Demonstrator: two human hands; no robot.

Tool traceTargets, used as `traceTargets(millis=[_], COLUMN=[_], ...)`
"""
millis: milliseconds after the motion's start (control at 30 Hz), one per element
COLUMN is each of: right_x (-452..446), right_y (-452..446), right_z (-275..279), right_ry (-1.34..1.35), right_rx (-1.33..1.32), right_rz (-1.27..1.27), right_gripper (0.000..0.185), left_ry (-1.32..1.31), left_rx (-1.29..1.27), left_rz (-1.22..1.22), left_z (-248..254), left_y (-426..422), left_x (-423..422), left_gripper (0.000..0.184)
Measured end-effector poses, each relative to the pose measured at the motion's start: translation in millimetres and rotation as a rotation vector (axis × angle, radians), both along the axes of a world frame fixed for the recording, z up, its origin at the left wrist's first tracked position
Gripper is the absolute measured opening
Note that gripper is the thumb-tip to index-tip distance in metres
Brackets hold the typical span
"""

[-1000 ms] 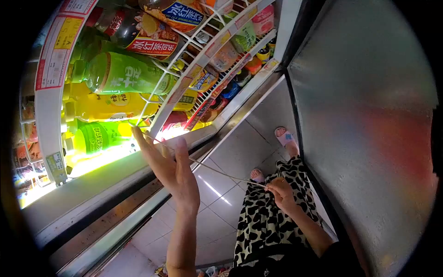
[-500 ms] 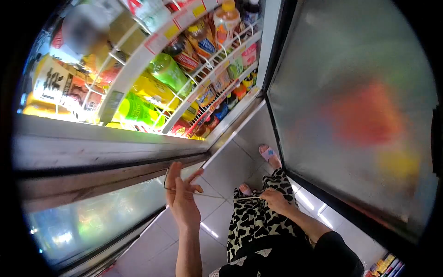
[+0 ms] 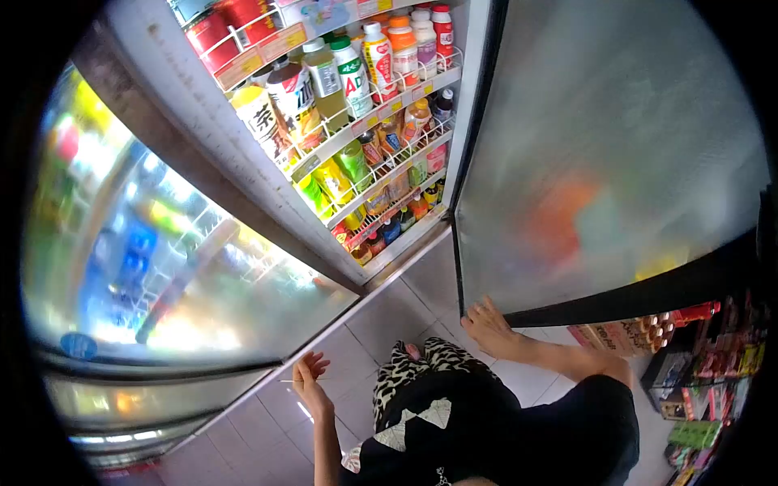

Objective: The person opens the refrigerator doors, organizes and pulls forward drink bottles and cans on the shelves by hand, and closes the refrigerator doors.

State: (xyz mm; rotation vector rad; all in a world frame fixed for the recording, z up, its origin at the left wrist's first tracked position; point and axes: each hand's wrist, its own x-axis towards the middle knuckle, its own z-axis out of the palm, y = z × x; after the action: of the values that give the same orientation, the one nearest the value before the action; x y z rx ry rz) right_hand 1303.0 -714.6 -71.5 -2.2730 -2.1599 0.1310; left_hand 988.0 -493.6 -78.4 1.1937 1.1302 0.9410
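Observation:
My right hand (image 3: 489,328) grips the lower corner of the open glass refrigerator door (image 3: 616,162), its fingers curled over the dark frame. My left hand (image 3: 311,381) is held low beside the cooler's base, palm turned inward and fingers loosely bent. A thin pale cord (image 3: 288,381) crosses its fingers and pokes out to the left. Behind the open door stand shelves of drinks, among them a green-capped white bottle (image 3: 352,77) and a large tea bottle (image 3: 259,117). The door glass is fogged, with blurred red and yellow patches.
A closed, fogged cooler door (image 3: 178,259) stands on the left. White wire racks (image 3: 356,125) hold the bottles in tiers. At lower right are a carton of bottles (image 3: 620,336) and a rack of packaged goods (image 3: 713,381). Pale floor tiles (image 3: 356,340) lie below.
My right hand has let go of the cord and moved up to the door's edge. My left hand has dropped lower. The view has shifted back, showing more shelves.

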Motion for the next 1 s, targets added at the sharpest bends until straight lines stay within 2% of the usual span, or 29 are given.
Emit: traceTargets(millis=[33, 100, 233, 300, 333, 400, 433, 500, 567, 667, 733, 767, 867, 900, 967, 1000], right_x=[0, 1, -15, -28, -32, -40, -45, -55, -55, -85, -111, -129, -200, -222, -272, -297], right_y=[1, 8, 25, 38, 43, 53, 62, 100, 127, 146, 149, 150, 147, 150, 153, 158], right_z=[1, -7, -11, -11, -14, -22, -24, -30, -29, -25, -27, -26, -42, -44, -49, -54], right_ry=[-0.006, -0.122, -0.302, -0.288, -0.308, -0.335, -0.344, -0.252, 0.025, 0.082, 0.145, 0.136, 0.374, 0.374, 0.653, 0.651], right_rx=[-0.005, -0.199, -0.412, -0.593, -0.604, -0.323, -0.331, -0.457, -0.488, -0.416, -0.439, -0.439, -0.36, -0.354, -0.236, -0.241], right_rz=[0.022, 0.09, 0.23, 0.431, 0.482, 0.506, 0.551, 0.466, 0.544, 0.647, 0.671, 0.697, 0.779, 0.799, 0.834, 0.862], right_gripper=[0.023, 0.027, 0.025, 0.019, 0.019, 0.017, 0.017, 0.015, 0.017, 0.023, 0.026, 0.026, 0.023, 0.023, 0.023, 0.023], left_ry=[-0.006, 0.111, 0.141, 0.13, 0.117, 0.093, 0.077, 0.059, 0.044, 0.003, -0.032, -0.05, -0.124, -0.176, -0.251, -0.253], left_rx=[-0.005, -0.093, -0.23, -0.255, -0.267, -0.297, -0.289, -0.286, -0.256, -0.282, -0.244, -0.231, -0.169, -0.173, -0.144, -0.136], left_rz=[0.022, 0.092, 0.147, 0.224, 0.267, 0.347, 0.364, 0.456, 0.498, 0.582, 0.637, 0.667, 0.653, 0.635, 0.585, 0.612], left_z=[-9, -27, -51, -45, -42, -38, -36, -36, -39, -49, -53, -50, -40, -35, -29, -20], left_y=[-13, -35, -62, -76, -83, -98, -106, -110, -120, -122, -121, -120, -120, -118, -112, -108], left_x=[-8, -24, -49, -51, -51, -50, -52, -56, -61, -76, -85, -89, -108, -112, -134, -147], left_gripper=[0.04, 0.041, 0.045, 0.048, 0.05, 0.051, 0.052, 0.054, 0.055, 0.061, 0.057, 0.054, 0.051, 0.05, 0.054, 0.054])
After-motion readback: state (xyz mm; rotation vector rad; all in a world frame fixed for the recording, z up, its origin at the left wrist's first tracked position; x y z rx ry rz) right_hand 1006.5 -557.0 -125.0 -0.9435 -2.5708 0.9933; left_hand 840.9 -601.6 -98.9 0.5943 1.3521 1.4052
